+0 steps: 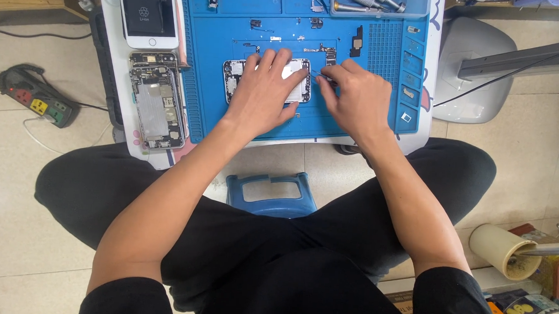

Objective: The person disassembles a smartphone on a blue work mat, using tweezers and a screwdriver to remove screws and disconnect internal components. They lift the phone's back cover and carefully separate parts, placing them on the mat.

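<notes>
The left hand [264, 92] lies flat, fingers spread open, pressing the opened phone body [267, 80] onto the blue mat [218, 109] at the table's middle so it cannot slide. The right hand [356, 94], fingers closed on a thin tool [322, 78], works at its right edge. The body shows bare metal and small parts inside.

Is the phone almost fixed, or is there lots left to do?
Some is done: the opened phone lies stripped on the blue mat, with small parts set apart. In hand: the left hand holds it flat while the right hand works a thin tool at its edge. Probably lots left: the battery is out, and another opened phone lies beside the mat.
</notes>
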